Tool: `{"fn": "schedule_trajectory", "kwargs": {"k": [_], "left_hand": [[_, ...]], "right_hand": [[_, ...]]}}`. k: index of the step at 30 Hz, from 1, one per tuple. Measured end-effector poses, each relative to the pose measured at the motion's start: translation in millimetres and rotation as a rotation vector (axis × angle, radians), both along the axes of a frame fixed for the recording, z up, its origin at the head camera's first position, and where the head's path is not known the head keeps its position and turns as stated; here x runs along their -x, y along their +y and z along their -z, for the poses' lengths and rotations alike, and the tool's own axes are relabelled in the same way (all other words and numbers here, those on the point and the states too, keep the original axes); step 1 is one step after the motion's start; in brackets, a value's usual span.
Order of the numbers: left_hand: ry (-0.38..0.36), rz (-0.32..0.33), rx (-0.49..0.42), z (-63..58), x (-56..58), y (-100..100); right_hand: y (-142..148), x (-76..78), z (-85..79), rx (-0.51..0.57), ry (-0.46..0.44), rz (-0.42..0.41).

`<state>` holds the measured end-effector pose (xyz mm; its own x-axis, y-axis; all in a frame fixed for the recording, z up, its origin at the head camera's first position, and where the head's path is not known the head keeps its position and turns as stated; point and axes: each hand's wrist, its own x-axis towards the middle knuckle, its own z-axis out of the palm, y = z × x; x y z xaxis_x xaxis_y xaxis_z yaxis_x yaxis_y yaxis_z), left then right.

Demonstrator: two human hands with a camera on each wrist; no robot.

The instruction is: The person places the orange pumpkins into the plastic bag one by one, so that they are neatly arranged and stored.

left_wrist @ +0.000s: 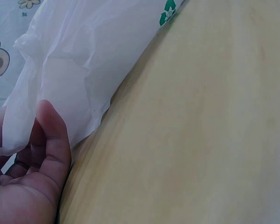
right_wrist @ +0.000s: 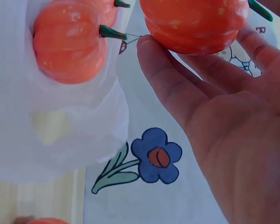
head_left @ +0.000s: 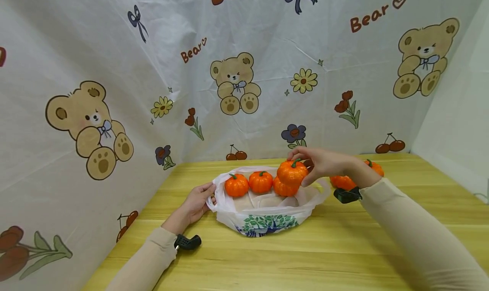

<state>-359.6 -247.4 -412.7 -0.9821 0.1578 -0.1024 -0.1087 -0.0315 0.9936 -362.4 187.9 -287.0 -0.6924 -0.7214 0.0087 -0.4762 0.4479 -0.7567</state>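
Head view shows a person's right arm stretched forward, the hand (head_left: 322, 160) arched with fingers and thumb curved round an orange pumpkin (head_left: 291, 173), gripping it at the right side of a white plastic bag (head_left: 230, 219); three more pumpkins (head_left: 261, 182) sit in the bag, one just below that grip, two farther left; the left arm reaches in low, its hand (head_left: 198, 202) pinching the bag's left edge; two other pumpkins (head_left: 343, 182) lie right of the raised grip, partly behind the forearm.

Indoor tabletop workspace, kind unclear; bear-print cloth (head_left: 273, 108) behind wood-grain table (head_left: 282, 261)
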Motion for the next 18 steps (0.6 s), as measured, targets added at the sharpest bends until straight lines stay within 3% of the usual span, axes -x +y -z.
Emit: {"fn": "schedule_trajectory", "kwargs": {"k": [18], "left_hand": [[-0.005,-0.003,-0.006,-0.5,0.5,1]], "right_hand": [[-62,25.6,7.2,-0.016,-0.032,-0.078]]}}
